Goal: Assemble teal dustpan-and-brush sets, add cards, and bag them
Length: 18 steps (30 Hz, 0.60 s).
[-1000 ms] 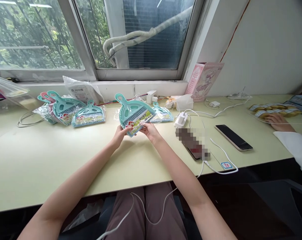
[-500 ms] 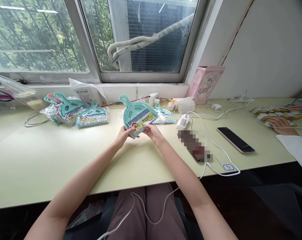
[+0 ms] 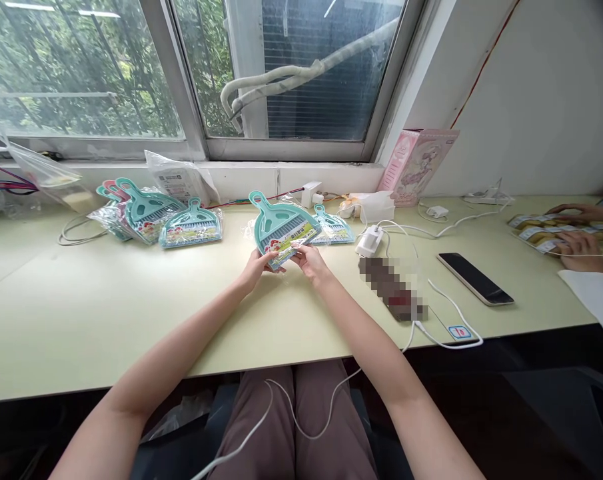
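Observation:
A teal toy dustpan and brush set (image 3: 284, 227), wrapped in clear plastic with a printed label, is held tilted above the table. My left hand (image 3: 259, 268) is closed on its lower left corner, thumb over the front. On the lower right edge, my right hand (image 3: 311, 261) pinches the wrapping. Just behind to the right lies a smaller teal dustpan set (image 3: 335, 230). Left of my hands, another packaged dustpan set (image 3: 191, 228) lies beside a pile of teal and pink dustpan sets (image 3: 144, 207).
A pixelated phone-like object (image 3: 394, 290) and a black-screened phone (image 3: 475, 279) lie to the right, with a white charger (image 3: 370, 241) and cables. A pink box (image 3: 418, 167) stands by the wall. At far right, another person's hands (image 3: 584, 250) touch packaged yellow items.
The view has shifted slightly, so most things appear a little further right. Both hands keep the dustpan set in nearly the same hold. The other person's second hand shows more at far right.

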Available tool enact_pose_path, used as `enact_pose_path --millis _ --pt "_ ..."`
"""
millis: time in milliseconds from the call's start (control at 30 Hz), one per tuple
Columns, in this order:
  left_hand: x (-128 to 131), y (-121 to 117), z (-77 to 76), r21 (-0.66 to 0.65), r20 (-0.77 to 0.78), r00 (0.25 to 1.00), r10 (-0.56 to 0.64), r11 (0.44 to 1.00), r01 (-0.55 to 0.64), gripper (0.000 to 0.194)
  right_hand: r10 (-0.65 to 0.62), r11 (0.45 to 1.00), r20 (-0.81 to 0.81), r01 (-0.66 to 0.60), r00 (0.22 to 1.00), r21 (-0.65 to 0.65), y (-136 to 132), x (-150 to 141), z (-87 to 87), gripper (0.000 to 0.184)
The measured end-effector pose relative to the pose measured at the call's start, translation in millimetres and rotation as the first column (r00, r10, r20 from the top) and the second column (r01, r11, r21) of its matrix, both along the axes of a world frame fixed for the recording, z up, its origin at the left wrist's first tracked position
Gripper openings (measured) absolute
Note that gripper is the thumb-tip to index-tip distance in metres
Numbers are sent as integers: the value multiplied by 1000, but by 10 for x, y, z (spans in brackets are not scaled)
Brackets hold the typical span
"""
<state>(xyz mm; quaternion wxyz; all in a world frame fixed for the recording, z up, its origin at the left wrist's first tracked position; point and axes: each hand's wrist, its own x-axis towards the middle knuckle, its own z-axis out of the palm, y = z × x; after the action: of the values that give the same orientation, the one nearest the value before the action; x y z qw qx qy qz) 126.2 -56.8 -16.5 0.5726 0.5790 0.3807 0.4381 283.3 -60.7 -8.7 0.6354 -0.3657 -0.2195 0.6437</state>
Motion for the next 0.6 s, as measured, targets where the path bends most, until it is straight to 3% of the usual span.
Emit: enact_pose_path --millis 367,600 --pt "-38 9 20 -33 -18 988 -153 988 153 63 49 995 58 -53 997 81 10 43 15 25" --pt "-54 50 30 -49 153 977 -145 987 155 66 11 996 57 -16 998 84 8 25 31 26"
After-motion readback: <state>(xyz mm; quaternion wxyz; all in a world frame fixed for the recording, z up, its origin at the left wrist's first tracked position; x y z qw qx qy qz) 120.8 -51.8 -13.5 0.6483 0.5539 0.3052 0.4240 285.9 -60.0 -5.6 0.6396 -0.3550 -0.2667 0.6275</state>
